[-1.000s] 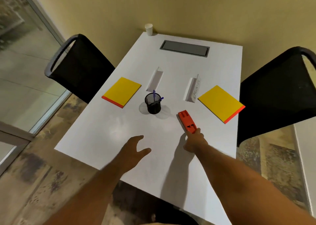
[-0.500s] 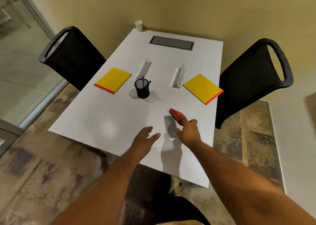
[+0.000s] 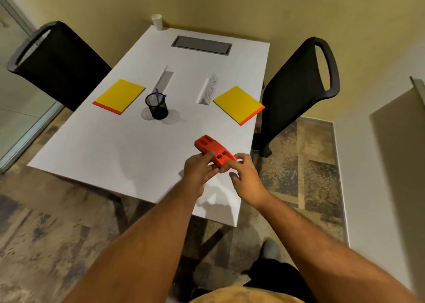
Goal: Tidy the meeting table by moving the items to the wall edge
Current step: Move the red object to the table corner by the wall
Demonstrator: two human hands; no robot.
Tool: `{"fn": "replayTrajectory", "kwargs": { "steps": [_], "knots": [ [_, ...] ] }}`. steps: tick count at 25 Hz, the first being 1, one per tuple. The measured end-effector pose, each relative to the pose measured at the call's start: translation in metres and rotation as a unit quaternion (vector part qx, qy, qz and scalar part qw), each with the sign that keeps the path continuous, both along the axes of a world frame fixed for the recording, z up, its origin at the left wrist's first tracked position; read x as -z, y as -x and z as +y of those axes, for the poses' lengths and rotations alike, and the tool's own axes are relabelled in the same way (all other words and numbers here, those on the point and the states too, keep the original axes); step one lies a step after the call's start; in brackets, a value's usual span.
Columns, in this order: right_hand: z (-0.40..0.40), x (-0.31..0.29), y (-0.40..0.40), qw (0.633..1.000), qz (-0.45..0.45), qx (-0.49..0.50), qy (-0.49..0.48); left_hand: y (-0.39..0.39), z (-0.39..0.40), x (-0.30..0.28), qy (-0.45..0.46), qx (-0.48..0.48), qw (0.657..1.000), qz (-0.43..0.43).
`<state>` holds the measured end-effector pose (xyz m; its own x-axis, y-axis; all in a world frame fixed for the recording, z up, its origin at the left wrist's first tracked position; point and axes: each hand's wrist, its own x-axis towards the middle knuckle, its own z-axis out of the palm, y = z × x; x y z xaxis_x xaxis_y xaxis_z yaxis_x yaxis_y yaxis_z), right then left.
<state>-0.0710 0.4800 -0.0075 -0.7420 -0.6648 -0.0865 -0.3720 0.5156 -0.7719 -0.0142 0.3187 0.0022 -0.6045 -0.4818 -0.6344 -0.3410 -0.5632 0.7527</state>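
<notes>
Right, I have the red holder [image 3: 213, 150] lifted at lower centre of frame, left hand [image 3: 199, 171] and right hand [image 3: 246, 176] both pinching its near end. I'd grip firmly and carry it level to the wall edge up top. The mesh cup [image 3: 157, 106], mid-table [image 3: 96, 146], holds two purple pens [image 3: 160, 95].

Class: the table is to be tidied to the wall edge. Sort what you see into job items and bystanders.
Job items: red holder, two yellow pads, pen cup, two name cards, paper cup.

Bystanders: two chairs, cable hatch.
</notes>
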Motion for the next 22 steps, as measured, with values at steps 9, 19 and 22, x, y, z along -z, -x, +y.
{"fn": "replayTrajectory", "kwargs": {
  "steps": [9,19,22],
  "knots": [
    [0.132,-0.038,0.201,0.947,-0.215,0.09,0.22,0.176,0.14,-0.023,0.088,-0.027,0.99,0.108],
    [0.158,-0.1,0.386,0.962,-0.113,0.083,0.234,0.356,0.173,-0.074,0.103,-0.066,0.973,0.195],
    [0.148,-0.091,0.449,0.98,-0.012,0.09,0.175,0.417,0.168,-0.063,0.086,-0.085,0.975,0.185]
  ]
}}
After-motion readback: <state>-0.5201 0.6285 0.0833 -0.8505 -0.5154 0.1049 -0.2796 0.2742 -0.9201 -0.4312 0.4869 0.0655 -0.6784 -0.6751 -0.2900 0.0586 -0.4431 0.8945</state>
